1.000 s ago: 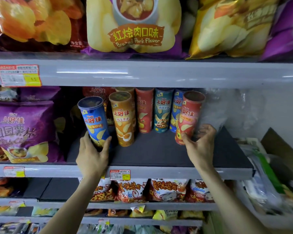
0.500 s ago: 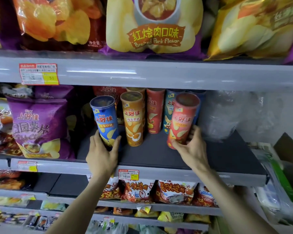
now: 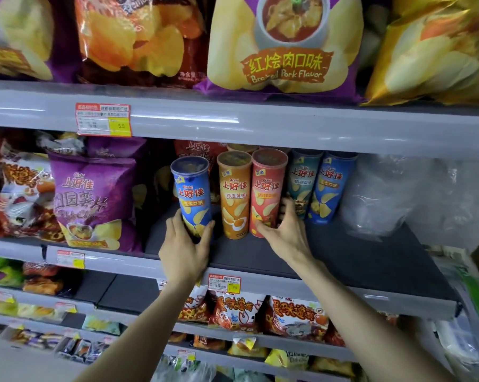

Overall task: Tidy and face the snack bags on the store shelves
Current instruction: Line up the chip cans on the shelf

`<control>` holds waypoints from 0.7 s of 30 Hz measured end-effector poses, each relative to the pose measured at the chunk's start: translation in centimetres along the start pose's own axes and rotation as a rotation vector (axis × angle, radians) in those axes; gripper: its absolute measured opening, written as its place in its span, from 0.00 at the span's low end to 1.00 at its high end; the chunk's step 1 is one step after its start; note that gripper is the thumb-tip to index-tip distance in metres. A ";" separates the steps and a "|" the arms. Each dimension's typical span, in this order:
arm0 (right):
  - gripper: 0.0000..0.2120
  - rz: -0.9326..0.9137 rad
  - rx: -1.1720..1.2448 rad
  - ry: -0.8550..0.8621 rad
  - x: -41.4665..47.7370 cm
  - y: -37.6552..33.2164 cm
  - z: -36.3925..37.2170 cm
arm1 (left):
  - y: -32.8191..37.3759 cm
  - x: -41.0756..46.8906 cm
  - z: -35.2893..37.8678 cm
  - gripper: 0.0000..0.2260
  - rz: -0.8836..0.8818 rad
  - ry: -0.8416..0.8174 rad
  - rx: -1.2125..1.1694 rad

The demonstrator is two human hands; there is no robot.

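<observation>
Left hand [image 3: 185, 245]: we see its grip clamped on the blue can [image 3: 192, 194], low on the can, which tilts a bit.
Right hand [image 3: 283, 230]: grip wrapped on the red can [image 3: 267, 193], fingers behind; contact looks firm, partly hidden.
Cans: on the dark shelf [image 3: 343, 260], red touching the orange can [image 3: 234, 194].
Bags: purple bag [image 3: 92, 199] left of the cans, same shelf.

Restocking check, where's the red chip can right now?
On the middle shelf, the red can stands against the orange can, its base held by the right hand.
</observation>
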State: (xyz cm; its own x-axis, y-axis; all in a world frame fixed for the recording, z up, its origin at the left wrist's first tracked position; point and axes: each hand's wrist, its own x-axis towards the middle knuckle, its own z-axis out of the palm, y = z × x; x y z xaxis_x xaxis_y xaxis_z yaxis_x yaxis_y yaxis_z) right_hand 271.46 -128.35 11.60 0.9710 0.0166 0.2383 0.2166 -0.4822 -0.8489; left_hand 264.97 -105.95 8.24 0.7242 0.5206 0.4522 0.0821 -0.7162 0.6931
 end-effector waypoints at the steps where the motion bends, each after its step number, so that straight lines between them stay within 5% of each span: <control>1: 0.40 -0.001 -0.003 -0.005 -0.1 0.0 -0.1 | 0.1 0.0 -0.1 0.30 -0.005 -0.010 -0.011; 6: 0.36 -0.071 0.013 0.086 -2.0 -1.1 -0.4 | 1.3 0.5 -1.4 0.31 -0.094 -0.048 -0.220; 12: 0.29 -0.237 0.232 0.152 -8.1 -5.7 -0.8 | 4.6 -3.2 -4.7 0.31 0.017 -0.002 -0.351; 16: 0.34 -0.158 0.414 -0.101 -10.5 -7.7 -0.9 | 8.1 -6.4 -4.9 0.32 0.119 -0.098 -0.395; 21: 0.26 0.001 0.596 0.060 -10.8 -5.8 -2.8 | 10.1 -8.1 -3.2 0.32 0.282 -0.322 -0.398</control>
State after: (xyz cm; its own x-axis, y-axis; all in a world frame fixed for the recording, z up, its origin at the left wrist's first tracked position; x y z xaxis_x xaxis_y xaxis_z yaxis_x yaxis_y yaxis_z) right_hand 259.46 -128.16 15.31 0.9677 -0.0417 0.2485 0.2514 0.0923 -0.9635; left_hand 257.76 -115.91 13.39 0.8577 0.1231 0.4991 -0.3623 -0.5439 0.7569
